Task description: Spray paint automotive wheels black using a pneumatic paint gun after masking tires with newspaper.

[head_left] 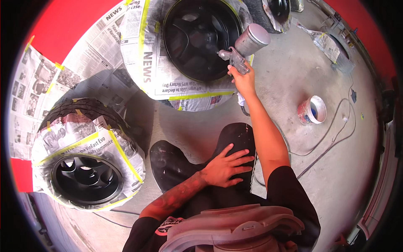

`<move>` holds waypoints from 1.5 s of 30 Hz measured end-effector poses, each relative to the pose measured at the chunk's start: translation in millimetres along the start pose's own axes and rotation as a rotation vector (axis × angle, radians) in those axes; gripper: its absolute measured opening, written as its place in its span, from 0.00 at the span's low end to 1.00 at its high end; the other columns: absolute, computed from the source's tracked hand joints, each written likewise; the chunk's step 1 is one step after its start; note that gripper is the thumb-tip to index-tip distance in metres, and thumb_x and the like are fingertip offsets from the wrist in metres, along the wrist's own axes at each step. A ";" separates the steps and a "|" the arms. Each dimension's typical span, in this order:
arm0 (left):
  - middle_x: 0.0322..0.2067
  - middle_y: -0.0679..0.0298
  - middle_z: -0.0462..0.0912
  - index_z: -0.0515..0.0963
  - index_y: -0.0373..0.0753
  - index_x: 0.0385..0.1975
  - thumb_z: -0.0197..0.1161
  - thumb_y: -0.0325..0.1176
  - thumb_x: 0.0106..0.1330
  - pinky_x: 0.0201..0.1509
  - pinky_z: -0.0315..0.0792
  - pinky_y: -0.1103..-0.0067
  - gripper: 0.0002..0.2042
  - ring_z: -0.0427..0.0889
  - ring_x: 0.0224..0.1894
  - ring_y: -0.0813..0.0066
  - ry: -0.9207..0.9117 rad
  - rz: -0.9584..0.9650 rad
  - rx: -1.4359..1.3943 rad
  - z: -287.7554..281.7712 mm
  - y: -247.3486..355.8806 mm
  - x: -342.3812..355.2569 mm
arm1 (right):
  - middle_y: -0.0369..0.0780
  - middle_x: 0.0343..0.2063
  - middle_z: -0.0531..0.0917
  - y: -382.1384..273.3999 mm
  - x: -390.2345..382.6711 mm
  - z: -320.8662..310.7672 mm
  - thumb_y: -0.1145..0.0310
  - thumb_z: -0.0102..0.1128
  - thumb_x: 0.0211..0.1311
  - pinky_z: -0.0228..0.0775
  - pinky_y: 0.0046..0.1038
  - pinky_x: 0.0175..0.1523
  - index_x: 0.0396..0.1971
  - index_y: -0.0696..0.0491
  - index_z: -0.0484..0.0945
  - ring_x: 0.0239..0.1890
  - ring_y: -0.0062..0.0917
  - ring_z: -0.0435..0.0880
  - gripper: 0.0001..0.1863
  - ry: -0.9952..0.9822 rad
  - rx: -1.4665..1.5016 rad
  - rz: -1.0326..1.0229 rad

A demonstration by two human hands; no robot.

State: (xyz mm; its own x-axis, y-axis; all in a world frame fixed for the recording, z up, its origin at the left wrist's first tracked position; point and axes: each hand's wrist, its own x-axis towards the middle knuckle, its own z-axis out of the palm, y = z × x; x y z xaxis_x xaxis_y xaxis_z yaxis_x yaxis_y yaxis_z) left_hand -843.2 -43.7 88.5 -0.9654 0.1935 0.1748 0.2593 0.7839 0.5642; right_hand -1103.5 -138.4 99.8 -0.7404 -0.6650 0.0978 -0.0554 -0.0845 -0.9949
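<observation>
In my right hand (242, 78) is a metal spray gun (233, 59), its grip wrapped by my fingers and its cup (253, 38) tilted up to the right. The gun's nozzle points left at a glossy black wheel rim (197, 40), close to its right edge. Newspaper (147, 54) held with yellow tape masks the tyre around this rim. My left hand (228, 168) lies flat with fingers spread on my right thigh, holding nothing. At the lower left lies a second black wheel rim (87, 178), its tyre (86, 107) partly covered with taped newspaper.
A paint-stained bucket (311, 110) stands on the concrete floor at the right, beside a looping hose (336, 138). Newspaper sheets (79, 71) hang on a red surface (63, 25) behind the wheels. Another masked wheel (279, 12) stands at the top, with more newspaper (325, 46) farther right.
</observation>
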 end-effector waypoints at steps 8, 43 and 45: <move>0.68 0.68 0.62 0.76 0.52 0.55 0.66 0.45 0.59 0.72 0.41 0.46 0.22 0.51 0.74 0.69 -0.011 -0.085 0.006 -7.8 -2.2 3.6 | 0.47 0.39 0.86 41.4 35.1 23.4 0.70 0.66 0.55 0.72 0.28 0.48 0.54 0.54 0.76 0.40 0.32 0.85 0.24 0.261 0.046 -0.108; 0.69 0.69 0.60 0.75 0.52 0.58 0.62 0.46 0.61 0.74 0.38 0.48 0.24 0.48 0.75 0.69 0.073 0.012 0.022 5.3 -12.1 10.6 | 0.48 0.37 0.85 -92.2 68.0 13.1 0.68 0.66 0.54 0.76 0.39 0.45 0.55 0.51 0.76 0.42 0.41 0.85 0.25 0.088 -0.870 -0.392; 0.69 0.69 0.60 0.75 0.52 0.58 0.63 0.46 0.61 0.74 0.38 0.48 0.24 0.48 0.75 0.69 0.076 0.015 0.016 5.8 -12.2 8.7 | 0.42 0.32 0.85 -91.7 70.8 13.5 0.70 0.66 0.54 0.78 0.33 0.34 0.56 0.53 0.75 0.33 0.29 0.86 0.27 -0.058 -0.470 0.073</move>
State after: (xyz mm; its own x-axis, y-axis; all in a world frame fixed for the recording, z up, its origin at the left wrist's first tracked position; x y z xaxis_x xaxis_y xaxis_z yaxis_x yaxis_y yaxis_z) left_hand -855.0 -48.2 78.5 -0.9564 0.1598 0.2444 0.2722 0.7907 0.5483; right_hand -1141.9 -187.7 198.3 -0.7155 -0.6984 0.0148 -0.3115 0.3000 -0.9017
